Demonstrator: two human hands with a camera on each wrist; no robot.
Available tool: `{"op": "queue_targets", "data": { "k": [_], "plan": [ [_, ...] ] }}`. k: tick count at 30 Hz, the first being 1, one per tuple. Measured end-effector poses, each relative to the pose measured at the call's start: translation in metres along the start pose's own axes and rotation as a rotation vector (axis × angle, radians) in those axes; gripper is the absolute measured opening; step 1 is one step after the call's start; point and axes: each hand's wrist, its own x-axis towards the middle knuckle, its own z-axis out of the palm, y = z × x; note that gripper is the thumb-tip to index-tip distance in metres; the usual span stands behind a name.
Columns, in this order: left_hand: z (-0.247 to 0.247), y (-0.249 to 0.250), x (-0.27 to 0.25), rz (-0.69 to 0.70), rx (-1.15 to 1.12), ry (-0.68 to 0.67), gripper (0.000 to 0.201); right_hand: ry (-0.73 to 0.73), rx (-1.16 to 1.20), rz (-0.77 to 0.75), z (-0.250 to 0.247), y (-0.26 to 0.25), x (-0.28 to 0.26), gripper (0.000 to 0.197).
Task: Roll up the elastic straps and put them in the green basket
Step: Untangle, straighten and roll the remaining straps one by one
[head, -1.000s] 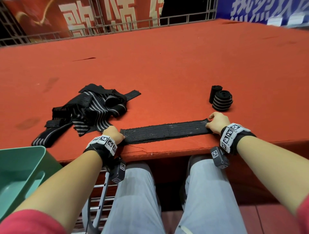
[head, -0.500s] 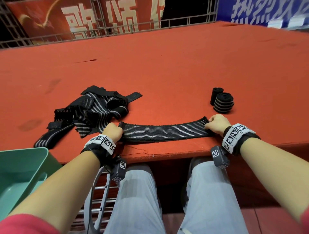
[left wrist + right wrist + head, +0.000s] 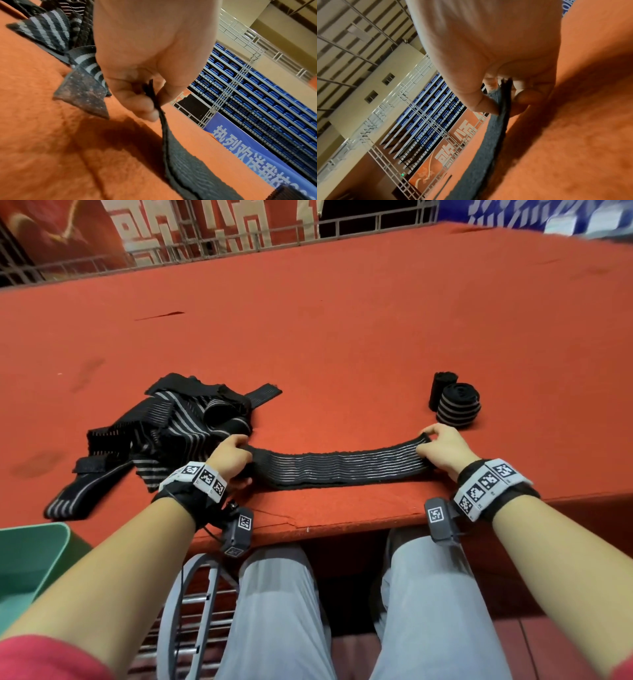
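A black elastic strap with thin grey stripes (image 3: 342, 469) stretches between my two hands, lifted slightly off the red table near its front edge. My left hand (image 3: 233, 455) pinches its left end (image 3: 154, 97) between thumb and fingers. My right hand (image 3: 435, 443) pinches the right end (image 3: 503, 97) the same way. A corner of the green basket (image 3: 30, 556) shows at the lower left, below the table's level. A heap of unrolled striped straps (image 3: 154, 433) lies just left of my left hand.
Two rolled straps (image 3: 457, 404) stand on the table beyond my right hand. The table's front edge (image 3: 325, 525) runs just under my wrists, with my knees below it. Metal railings and banners line the far side.
Both hands have lifted the strap's ends off the table and drawn it taut; one second ago it lay flat under my hands. The camera has also dipped slightly.
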Motion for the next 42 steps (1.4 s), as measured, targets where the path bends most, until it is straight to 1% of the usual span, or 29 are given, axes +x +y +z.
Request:
{"op": "queue_targets", "data": {
  "k": [1, 3, 7, 13, 17, 19, 20, 22, 23, 24, 26, 28, 30, 34, 36, 39, 42],
  "plan": [
    [0.000, -0.004, 0.000, -0.023, -0.010, -0.036, 0.045, -0.008, -0.020, 0.007, 0.000, 0.004, 0.001, 0.024],
    [-0.001, -0.011, 0.000, -0.058, -0.014, -0.076, 0.041, -0.014, -0.050, 0.006, 0.001, 0.005, 0.002, 0.028],
    [-0.003, -0.018, 0.002, -0.129, -0.056, -0.099, 0.036, -0.030, -0.079, 0.012, 0.001, 0.002, 0.002, 0.030],
    [-0.003, -0.022, 0.003, -0.108, -0.106, -0.096, 0.024, -0.044, -0.123, 0.015, 0.001, 0.000, -0.001, 0.030],
    [-0.004, -0.023, 0.001, -0.110, -0.115, -0.077, 0.028, -0.053, -0.066, 0.034, -0.002, -0.005, -0.007, 0.027],
    [-0.003, -0.020, 0.000, -0.068, -0.092, -0.079, 0.033, -0.046, 0.013, 0.037, -0.002, -0.012, -0.011, 0.023],
    [-0.003, -0.017, 0.002, -0.027, -0.087, -0.074, 0.041, -0.041, 0.063, 0.030, -0.002, -0.017, -0.014, 0.021],
    [-0.003, -0.007, 0.005, 0.072, -0.081, -0.018, 0.054, -0.038, 0.161, -0.019, -0.004, -0.033, -0.019, 0.020],
    [-0.003, 0.001, 0.007, 0.122, -0.074, 0.027, 0.056, -0.046, 0.200, -0.047, -0.005, -0.042, -0.022, 0.021],
    [-0.003, 0.009, 0.010, 0.167, -0.076, 0.069, 0.055, -0.060, 0.236, -0.070, -0.007, -0.051, -0.025, 0.021],
    [-0.001, 0.027, 0.017, 0.245, -0.100, 0.130, 0.046, -0.099, 0.318, -0.107, -0.009, -0.071, -0.030, 0.023],
    [0.002, 0.044, 0.026, 0.320, -0.121, 0.156, 0.035, -0.145, 0.411, -0.134, -0.010, -0.090, -0.035, 0.024],
    [0.007, 0.059, 0.036, 0.377, -0.143, 0.169, 0.032, -0.184, 0.489, -0.152, -0.008, -0.106, -0.038, 0.026],
    [0.025, 0.084, 0.056, 0.404, -0.224, 0.195, 0.029, -0.219, 0.573, -0.198, 0.001, -0.124, -0.036, 0.033],
    [0.036, 0.094, 0.066, 0.397, -0.255, 0.165, 0.026, -0.224, 0.597, -0.202, 0.010, -0.129, -0.033, 0.034],
    [0.050, 0.106, 0.085, 0.335, -0.307, 0.062, 0.038, -0.257, 0.618, -0.207, 0.024, -0.135, -0.026, 0.034],
    [0.060, 0.112, 0.105, 0.341, -0.284, 0.019, 0.050, -0.317, 0.667, -0.229, 0.031, -0.137, -0.021, 0.034]
  ]
}}
